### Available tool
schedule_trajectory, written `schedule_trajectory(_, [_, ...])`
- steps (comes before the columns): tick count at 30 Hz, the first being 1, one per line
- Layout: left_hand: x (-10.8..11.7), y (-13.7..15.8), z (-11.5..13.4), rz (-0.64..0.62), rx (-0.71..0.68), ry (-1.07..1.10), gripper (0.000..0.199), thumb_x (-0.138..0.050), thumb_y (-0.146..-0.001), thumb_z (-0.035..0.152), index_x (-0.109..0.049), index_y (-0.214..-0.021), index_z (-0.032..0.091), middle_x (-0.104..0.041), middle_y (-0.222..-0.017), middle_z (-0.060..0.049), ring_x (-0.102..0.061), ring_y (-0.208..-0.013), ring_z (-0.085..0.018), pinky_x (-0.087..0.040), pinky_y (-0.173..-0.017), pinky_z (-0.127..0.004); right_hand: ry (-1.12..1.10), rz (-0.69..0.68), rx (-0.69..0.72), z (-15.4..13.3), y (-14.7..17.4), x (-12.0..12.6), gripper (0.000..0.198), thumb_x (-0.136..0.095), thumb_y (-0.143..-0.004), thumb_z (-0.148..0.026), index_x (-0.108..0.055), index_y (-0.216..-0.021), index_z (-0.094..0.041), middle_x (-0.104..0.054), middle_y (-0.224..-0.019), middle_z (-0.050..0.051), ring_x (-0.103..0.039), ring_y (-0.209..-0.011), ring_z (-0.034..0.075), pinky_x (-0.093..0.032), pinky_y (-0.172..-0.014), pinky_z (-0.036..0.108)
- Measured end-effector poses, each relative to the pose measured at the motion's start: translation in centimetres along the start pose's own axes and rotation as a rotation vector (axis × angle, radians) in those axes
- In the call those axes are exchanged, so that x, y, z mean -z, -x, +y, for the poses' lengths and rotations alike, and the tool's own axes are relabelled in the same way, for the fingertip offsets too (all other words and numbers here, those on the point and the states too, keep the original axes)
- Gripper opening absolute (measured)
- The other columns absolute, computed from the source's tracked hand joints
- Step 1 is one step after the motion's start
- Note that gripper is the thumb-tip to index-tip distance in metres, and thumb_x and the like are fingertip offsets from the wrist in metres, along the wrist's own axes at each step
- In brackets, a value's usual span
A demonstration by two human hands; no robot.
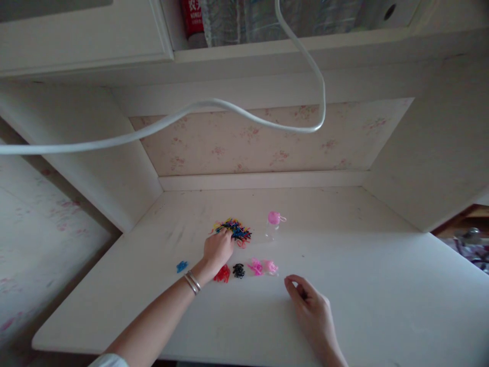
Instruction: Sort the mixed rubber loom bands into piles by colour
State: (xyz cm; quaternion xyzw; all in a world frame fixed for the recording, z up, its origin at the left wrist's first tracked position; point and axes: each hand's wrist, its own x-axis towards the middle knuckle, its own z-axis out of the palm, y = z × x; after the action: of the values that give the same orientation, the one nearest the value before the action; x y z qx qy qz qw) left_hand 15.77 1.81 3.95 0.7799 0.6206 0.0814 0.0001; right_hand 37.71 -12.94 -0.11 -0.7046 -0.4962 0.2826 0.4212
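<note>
My left hand (218, 251), with two silver bangles at the wrist, reaches into a mixed pile of small colourful elastic bands (237, 231). Its fingers are bent together at the pile's near edge, and what they grip is hidden. Nearer me lie sorted heaps: blue bands (182, 266) on the left, then red bands (222, 274), black bands (239, 270), bright pink bands (255, 266) and pale pink bands (271, 267). To the right of these, my right hand (308, 300) hovers low with thumb and forefinger pinched; anything between them is too small to make out.
A small clear bottle with a pink lid (273, 218) stands right of the mixed pile. A white cable (229, 105) crosses the view above the white desk (367, 285). Side panels and an overhead shelf (244, 58) enclose the desk.
</note>
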Motion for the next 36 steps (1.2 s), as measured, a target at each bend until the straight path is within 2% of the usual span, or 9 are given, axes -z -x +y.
schedule_trajectory(10, [-0.2, -0.2, 0.2, 0.047, 0.015, 0.014, 0.024, -0.043, -0.09, 0.028, -0.066, -0.087, 0.021, -0.066, -0.095, -0.005, -0.063, -0.081, -0.017, -0.045, -0.07, -0.027, -0.036, -0.015, 0.002, 0.3, 0.0, -0.1, 0.042, -0.048, -0.081, -0.057, -0.066, -0.085, -0.019, -0.035, -0.055, -0.005, -0.035, -0.048, 0.009, -0.03, -0.047, 0.019])
schedule_trajectory(15, [0.9, 0.2, -0.8, 0.118, 0.022, 0.074, 0.025, -0.042, -0.092, 0.033, -0.066, -0.091, 0.024, -0.067, -0.097, -0.003, -0.063, -0.08, -0.016, -0.044, -0.068, -0.024, -0.026, -0.019, 0.004, 0.3, 0.0, -0.1, 0.041, -0.048, -0.082, -0.057, -0.066, -0.085, -0.019, -0.035, -0.055, -0.005, -0.035, -0.049, 0.009, -0.03, -0.047, 0.019])
schedule_trajectory(18, [2.0, 1.0, -1.9, 0.167, 0.028, 0.116, 0.026, -0.041, -0.092, 0.033, -0.066, -0.094, 0.024, -0.067, -0.097, -0.003, -0.063, -0.081, -0.015, -0.044, -0.071, -0.023, -0.017, -0.009, 0.019, 0.4, 0.1, -0.1, 0.041, -0.049, -0.082, -0.056, -0.066, -0.085, -0.019, -0.037, -0.056, -0.005, -0.037, -0.049, 0.009, -0.032, -0.048, 0.018])
schedule_trajectory(21, [3.1, 2.8, -3.7, 0.22, 0.032, 0.16, 0.028, -0.04, -0.093, 0.033, -0.065, -0.098, 0.021, -0.067, -0.096, -0.005, -0.062, -0.082, -0.014, -0.044, -0.075, -0.022, -0.004, 0.004, 0.005, 0.4, 0.2, 0.0, 0.043, -0.049, -0.08, -0.058, -0.067, -0.084, -0.019, -0.038, -0.055, -0.005, -0.037, -0.048, 0.009, -0.032, -0.046, 0.018])
schedule_trajectory(25, [3.5, 6.9, -6.8, 0.323, 0.093, 0.253, 0.03, -0.041, -0.092, 0.037, -0.065, -0.096, 0.02, -0.066, -0.087, -0.004, -0.06, -0.07, -0.013, -0.045, -0.069, -0.022, 0.034, 0.019, -0.012, 0.1, 0.3, 0.1, 0.044, -0.05, -0.077, -0.059, -0.068, -0.083, -0.019, -0.039, -0.054, -0.004, -0.037, -0.047, 0.009, -0.032, -0.044, 0.017])
schedule_trajectory(31, [1.7, 12.5, -10.4, 0.363, 0.218, 0.21, 0.031, -0.042, -0.092, 0.038, -0.066, -0.097, 0.02, -0.066, -0.083, -0.004, -0.061, -0.067, -0.012, -0.044, -0.064, -0.022, 0.102, -0.013, -0.014, 0.0, 0.3, -0.1, 0.043, -0.05, -0.076, -0.06, -0.068, -0.083, -0.022, -0.044, -0.053, -0.004, -0.041, -0.046, 0.01, -0.035, -0.045, 0.017])
schedule_trajectory(36, [0.1, 13.7, -11.6, 0.293, 0.248, 0.043, 0.029, -0.042, -0.092, 0.034, -0.067, -0.101, 0.022, -0.066, -0.087, -0.003, -0.064, -0.071, -0.013, -0.043, -0.062, -0.021, 0.195, -0.017, -0.015, 0.7, 0.4, -0.4, 0.043, -0.05, -0.076, -0.061, -0.068, -0.085, -0.023, -0.046, -0.055, -0.004, -0.044, -0.048, 0.01, -0.038, -0.049, 0.017])
